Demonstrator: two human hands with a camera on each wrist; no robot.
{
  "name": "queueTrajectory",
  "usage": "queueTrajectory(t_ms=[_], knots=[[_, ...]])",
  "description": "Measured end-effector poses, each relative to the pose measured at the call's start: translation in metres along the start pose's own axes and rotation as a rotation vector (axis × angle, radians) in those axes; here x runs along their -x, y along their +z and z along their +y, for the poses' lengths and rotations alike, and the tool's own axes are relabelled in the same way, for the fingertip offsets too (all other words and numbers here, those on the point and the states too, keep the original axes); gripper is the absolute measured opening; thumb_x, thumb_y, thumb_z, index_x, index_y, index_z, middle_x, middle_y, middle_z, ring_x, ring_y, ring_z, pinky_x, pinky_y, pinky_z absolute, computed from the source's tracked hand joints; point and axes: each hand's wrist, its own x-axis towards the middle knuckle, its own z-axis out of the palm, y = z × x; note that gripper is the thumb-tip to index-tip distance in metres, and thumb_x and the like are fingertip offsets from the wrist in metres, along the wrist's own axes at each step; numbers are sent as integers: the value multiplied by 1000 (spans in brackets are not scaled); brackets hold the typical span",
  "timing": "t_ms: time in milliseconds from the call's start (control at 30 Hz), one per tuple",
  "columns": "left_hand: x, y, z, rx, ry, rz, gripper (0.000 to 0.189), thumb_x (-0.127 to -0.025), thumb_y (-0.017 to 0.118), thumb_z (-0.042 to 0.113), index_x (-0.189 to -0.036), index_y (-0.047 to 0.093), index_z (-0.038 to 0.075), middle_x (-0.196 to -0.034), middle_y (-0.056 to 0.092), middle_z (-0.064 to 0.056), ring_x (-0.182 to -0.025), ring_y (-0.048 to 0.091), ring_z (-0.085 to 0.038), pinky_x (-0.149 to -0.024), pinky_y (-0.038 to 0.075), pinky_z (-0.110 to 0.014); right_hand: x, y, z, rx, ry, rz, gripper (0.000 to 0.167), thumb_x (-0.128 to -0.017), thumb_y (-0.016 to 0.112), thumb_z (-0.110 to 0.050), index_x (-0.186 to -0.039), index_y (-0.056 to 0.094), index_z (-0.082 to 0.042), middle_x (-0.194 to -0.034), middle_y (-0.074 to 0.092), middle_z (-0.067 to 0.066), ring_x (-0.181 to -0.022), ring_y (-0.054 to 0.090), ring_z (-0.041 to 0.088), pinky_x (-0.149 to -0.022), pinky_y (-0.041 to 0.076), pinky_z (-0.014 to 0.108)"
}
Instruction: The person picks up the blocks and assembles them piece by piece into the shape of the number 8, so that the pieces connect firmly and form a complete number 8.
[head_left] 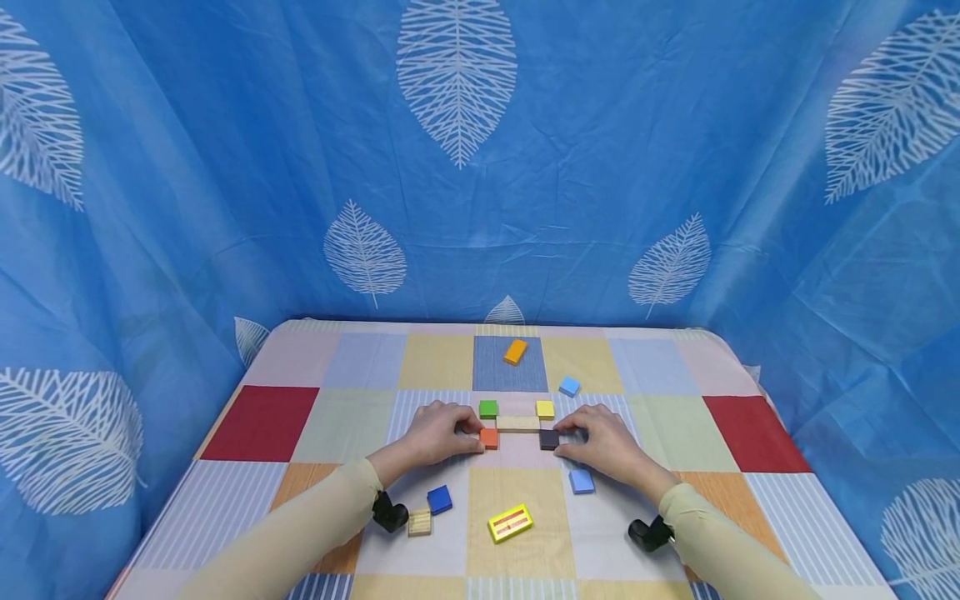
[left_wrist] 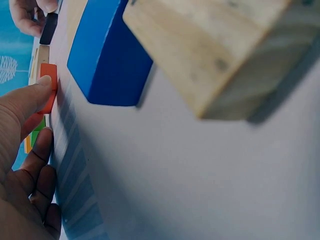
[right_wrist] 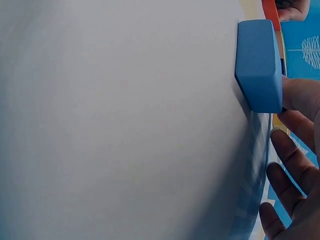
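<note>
1. The left hand [head_left: 442,435] pinches the red-orange block [head_left: 489,438] between thumb and finger; in the left wrist view the thumb presses on its face.
2. The right hand [head_left: 604,442] grips the black block [head_left: 549,439] at its outer edge with thumb and forefinger; the right wrist view mostly hides this block behind a blue block [head_left: 581,481].
3. Both held blocks sit at mid-table, at the near corners of a pale wooden bar [head_left: 518,424]; whether they touch it I cannot tell.
4. At the bar's far corners are a green block [head_left: 488,409] on the left and a plain yellow block [head_left: 545,409] on the right.
5. The patchwork tablecloth [head_left: 337,425] bears every block directly, including an orange block [head_left: 515,352] and a light-blue block [head_left: 569,387] farther back.
6. Near the left forearm, a dark-blue block [head_left: 439,500] lies just beside a small wooden block [head_left: 420,522].
7. A bright yellow piece [head_left: 511,523] in front carries a red-and-white marking, too small to read.
8. The blue curtain [head_left: 570,167] behind is printed with white leaves.
</note>
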Motion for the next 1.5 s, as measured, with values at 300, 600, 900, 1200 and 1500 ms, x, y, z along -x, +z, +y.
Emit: queueTrajectory(t_ms=[300, 600, 900, 1200, 1500], knots=[[0, 0, 0, 2, 5, 5, 22, -87, 82, 40, -103, 73, 28, -91, 63, 17, -92, 49, -12, -88, 34, -42, 2, -1, 0, -23, 21, -11, 36, -80, 87, -42, -111, 76, -27, -113, 65, -11, -110, 52, 17, -99, 40, 50], [0, 0, 0, -10, 1, -2, 23, -87, 82, 42, -103, 73, 28, -91, 63, 17, -92, 49, -13, -89, 34, -43, 5, -11, 4, -42, 10, 10, 35, -82, 86, -38, -113, 75, -27, -110, 64, -12, -112, 53, 19, -99, 42, 50], [-1, -1, 0, -3, 2, -2, 22, -86, 82, 40, -102, 73, 28, -88, 61, 17, -91, 48, -13, -87, 33, -42, 11, -23, 4, -74, 23, 27, 34, -84, 85, -35, -114, 75, -23, -110, 65, -7, -113, 53, 22, -98, 42, 51], [0, -1, 0, -9, 9, 0, 23, -86, 82, 40, -103, 73, 28, -89, 61, 18, -91, 48, -12, -88, 34, -42, 20, -25, 6, -69, 54, -20, 36, -85, 84, -39, -117, 74, -27, -111, 64, -10, -113, 52, 20, -99, 44, 51], [1, -1, 1, -1, 9, 6, 22, -86, 82, 40, -102, 73, 28, -88, 61, 18, -91, 48, -13, -88, 33, -43, 37, -30, 8, -59, -14, -67, 41, -82, 85, -47, -117, 75, -28, -114, 63, -13, -111, 53, 18, -97, 44, 50]])
